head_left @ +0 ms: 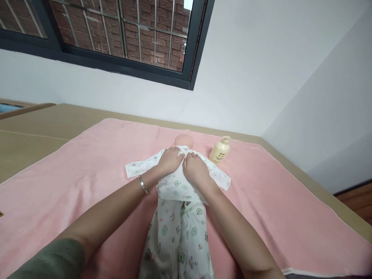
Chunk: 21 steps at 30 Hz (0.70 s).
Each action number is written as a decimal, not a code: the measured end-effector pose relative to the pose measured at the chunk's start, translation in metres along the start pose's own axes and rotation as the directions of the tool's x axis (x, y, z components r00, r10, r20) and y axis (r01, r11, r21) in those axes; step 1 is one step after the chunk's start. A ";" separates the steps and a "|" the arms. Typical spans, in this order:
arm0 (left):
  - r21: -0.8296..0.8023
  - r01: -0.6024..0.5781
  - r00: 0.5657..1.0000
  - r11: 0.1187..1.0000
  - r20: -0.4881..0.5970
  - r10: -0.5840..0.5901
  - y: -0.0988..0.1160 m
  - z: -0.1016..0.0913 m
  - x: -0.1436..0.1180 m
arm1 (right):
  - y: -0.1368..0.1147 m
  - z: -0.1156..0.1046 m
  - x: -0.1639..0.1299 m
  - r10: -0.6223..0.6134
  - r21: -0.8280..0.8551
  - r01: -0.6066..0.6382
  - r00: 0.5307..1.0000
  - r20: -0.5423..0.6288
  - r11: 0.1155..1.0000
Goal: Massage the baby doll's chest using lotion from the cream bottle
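Observation:
A baby doll lies on its back, its bare head away from me and its sleeves spread to both sides. It wears a white long-sleeved baby shirt with small green animal prints and matching baby trousers. At the upper chest, my left hand is closed on the shirt front, its thumb pointing to the middle. Close beside it, my right hand has its fingers curled on the shirt near the neckline. Both fingertips nearly meet there, and the cloth between them is partly hidden.
A pale yellow pump bottle stands right of the doll's head, by the sleeve. Under the doll spreads a pink blanket with some creases, on a wooden table. Behind are a white wall and a dark-framed barred window.

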<state>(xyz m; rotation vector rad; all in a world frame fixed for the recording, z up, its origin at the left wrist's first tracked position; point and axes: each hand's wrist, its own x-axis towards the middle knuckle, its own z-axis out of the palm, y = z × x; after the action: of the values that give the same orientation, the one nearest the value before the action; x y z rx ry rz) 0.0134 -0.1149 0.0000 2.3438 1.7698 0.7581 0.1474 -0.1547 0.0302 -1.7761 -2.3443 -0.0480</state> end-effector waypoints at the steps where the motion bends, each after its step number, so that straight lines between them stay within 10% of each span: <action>1: 0.011 0.009 1.000 1.000 -0.009 -0.009 0.000 0.001 0.000 | -0.001 -0.001 -0.001 -0.011 0.001 0.011 1.000 -0.004 1.000; 11: 0.117 -0.091 0.992 0.989 -0.077 0.101 0.024 0.012 -0.023 | 0.039 0.015 0.029 -0.046 0.107 0.050 0.998 -0.039 0.993; 21: 0.040 -0.001 0.994 0.999 -0.109 0.005 0.006 0.017 -0.007 | 0.002 -0.001 0.004 0.040 0.003 -0.040 0.999 0.020 0.999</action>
<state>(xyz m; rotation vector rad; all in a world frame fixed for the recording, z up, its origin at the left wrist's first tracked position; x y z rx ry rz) 0.0246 -0.1196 -0.0153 2.3736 1.8405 0.8749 0.1485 -0.1506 0.0313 -1.8298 -2.3199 -0.0200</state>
